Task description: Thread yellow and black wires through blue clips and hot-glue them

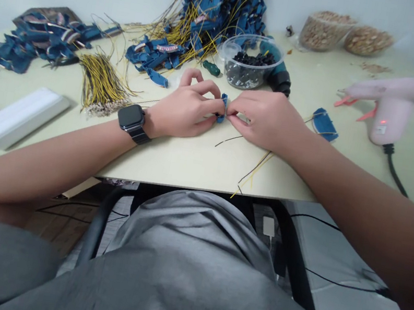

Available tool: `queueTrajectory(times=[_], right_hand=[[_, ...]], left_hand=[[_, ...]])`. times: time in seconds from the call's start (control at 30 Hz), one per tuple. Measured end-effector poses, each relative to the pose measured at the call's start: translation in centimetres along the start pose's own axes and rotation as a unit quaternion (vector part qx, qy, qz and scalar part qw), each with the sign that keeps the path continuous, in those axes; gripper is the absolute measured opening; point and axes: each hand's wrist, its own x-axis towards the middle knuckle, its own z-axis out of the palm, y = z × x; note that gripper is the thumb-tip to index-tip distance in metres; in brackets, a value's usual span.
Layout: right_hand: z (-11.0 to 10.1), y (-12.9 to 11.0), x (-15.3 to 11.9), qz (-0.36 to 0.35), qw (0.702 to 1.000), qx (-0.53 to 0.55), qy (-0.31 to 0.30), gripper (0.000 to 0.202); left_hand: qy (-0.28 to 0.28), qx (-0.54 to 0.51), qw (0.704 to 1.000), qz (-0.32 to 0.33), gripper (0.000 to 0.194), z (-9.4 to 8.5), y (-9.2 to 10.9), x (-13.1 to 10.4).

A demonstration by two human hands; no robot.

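Between my hands is a small blue piece (221,108), mostly hidden by fingers. My left hand (191,104), with a black watch on its wrist, pinches that piece between thumb and fingers. From the other side my right hand (257,115) comes up close, thumb and index finger pressed together at the piece's edge; what they hold is too small to make out. Thin black and yellow wires (255,169) trail out below the right hand toward the table's front edge. Another blue piece with a wire (325,124) lies right of the right wrist.
A pink glue gun (394,101) with a lit red light stands at the right. Behind my hands is a clear tub (244,74) of small black parts. Blue pieces (224,4) are heaped at the back, and a wire bundle (102,82) and white box (19,115) lie left.
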Motion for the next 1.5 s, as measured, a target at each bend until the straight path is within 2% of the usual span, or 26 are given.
queueTrajectory(times=[0.3,0.53,0.73,0.87,1.03,1.33,1.5], right_hand=[[0.2,0.1,0.0,-0.032,0.999,-0.002,0.016,0.030],[0.7,0.4,0.1,-0.019,0.999,0.029,0.019,0.025],[0.6,0.3,0.2,0.000,0.998,0.054,0.009,0.022],[0.0,-0.2,0.4,0.027,0.998,0.057,-0.012,0.020],[-0.2,-0.6,0.5,0.044,0.997,0.057,-0.023,0.021],[0.1,-0.4,0.6,0.046,0.997,0.053,-0.021,0.021],[0.2,-0.4,0.7,0.045,0.997,0.059,-0.014,0.022]], left_hand=[[0.029,0.051,0.997,0.044,0.033,-0.1,1.2,-0.4],[0.024,0.016,1.000,-0.012,0.021,0.0,1.6,-0.4],[0.019,0.021,1.000,0.010,0.031,0.1,1.1,-0.2],[-0.007,0.015,1.000,-0.002,0.036,0.3,0.4,0.0],[-0.008,-0.003,1.000,-0.019,0.036,0.2,0.5,0.1],[-0.013,0.012,1.000,-0.012,0.038,0.2,0.7,0.1],[-0.010,0.010,1.000,-0.017,0.032,0.2,0.6,0.2]])
